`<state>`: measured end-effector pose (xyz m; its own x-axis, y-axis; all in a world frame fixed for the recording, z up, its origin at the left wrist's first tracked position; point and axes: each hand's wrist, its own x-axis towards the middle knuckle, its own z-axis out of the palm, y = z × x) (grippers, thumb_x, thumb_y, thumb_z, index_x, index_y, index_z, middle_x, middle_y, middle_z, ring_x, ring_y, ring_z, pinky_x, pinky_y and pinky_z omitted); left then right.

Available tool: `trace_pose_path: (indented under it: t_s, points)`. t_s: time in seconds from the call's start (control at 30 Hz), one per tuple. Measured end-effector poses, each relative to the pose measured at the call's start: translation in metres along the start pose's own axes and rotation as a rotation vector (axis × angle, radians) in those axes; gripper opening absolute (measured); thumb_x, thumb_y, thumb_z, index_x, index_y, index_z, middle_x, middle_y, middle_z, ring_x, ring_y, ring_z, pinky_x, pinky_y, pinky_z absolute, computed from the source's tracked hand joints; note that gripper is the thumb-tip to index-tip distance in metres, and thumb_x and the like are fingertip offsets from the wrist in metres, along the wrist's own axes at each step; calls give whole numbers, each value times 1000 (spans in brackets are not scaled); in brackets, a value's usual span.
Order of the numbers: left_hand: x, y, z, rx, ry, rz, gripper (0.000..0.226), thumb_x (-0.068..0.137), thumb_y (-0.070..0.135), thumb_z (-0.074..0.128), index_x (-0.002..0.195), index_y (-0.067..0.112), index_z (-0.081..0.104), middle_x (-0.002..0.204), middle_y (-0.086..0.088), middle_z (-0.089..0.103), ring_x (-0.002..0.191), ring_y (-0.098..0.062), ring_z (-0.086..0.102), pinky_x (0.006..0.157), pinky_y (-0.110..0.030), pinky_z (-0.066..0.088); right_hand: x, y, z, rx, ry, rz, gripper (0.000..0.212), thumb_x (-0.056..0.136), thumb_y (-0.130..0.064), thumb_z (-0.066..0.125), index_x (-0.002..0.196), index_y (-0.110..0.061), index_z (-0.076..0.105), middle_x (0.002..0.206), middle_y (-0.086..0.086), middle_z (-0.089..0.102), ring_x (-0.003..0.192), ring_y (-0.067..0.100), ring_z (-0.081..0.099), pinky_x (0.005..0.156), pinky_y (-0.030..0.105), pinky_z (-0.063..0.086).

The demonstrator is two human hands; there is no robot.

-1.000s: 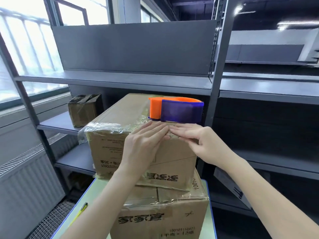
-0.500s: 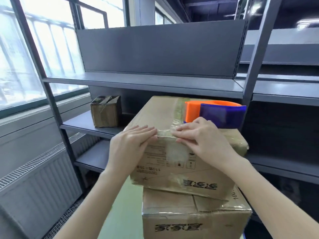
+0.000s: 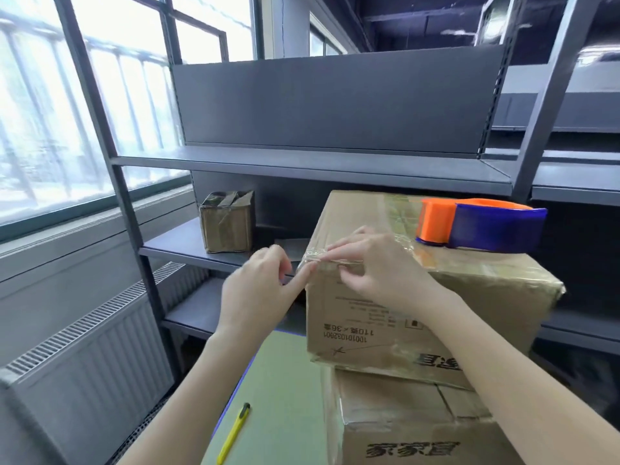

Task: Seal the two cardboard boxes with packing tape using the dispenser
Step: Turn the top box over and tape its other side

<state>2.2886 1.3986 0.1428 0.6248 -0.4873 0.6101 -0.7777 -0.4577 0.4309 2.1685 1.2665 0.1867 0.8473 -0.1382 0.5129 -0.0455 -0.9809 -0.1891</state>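
The person is rubbing tape (image 3: 339, 260) flat on the near left corner of the top box (image 3: 369, 323). The left hand (image 3: 258, 290) pokes it with one finger and the right hand (image 3: 379, 266) presses with fingertips; neither grip holds anything. Next, probably, a hand must pick up the dispenser (image 3: 483, 226) lying on that box's far right.
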Motion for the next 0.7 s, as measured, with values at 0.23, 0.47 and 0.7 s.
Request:
trace_pose_path:
  t_s: [0.23, 0.47, 0.7]
  points:
    - [0, -10, 13, -496, -119, 47, 48, 82, 47, 46, 70, 1, 55, 61, -15, 56, 64, -34, 52, 62, -46, 45, 24, -14, 14, 65, -7, 21, 12, 89, -19, 58, 95, -15, 67, 81, -4, 48, 71, 5, 43, 68, 26, 37]
    - [3, -11, 19, -399, -109, 351, 34, 87, 35, 33, 68, 8, 42, 62, 3, 46, 58, -21, 43, 54, -41, 42, 24, -13, 17, 94, -39, 5, 8, 88, -11, 55, 90, -11, 62, 73, -14, 42, 64, 2, 42, 61, 16, 32]
    - [1, -14, 25, -504, -84, 356, 18, 84, 28, 36, 75, 19, 49, 70, 12, 49, 64, -13, 46, 59, -31, 42, 22, -13, 17, 135, -44, 9, 8, 88, -13, 58, 91, -8, 65, 80, -3, 49, 63, 4, 42, 60, 16, 33]
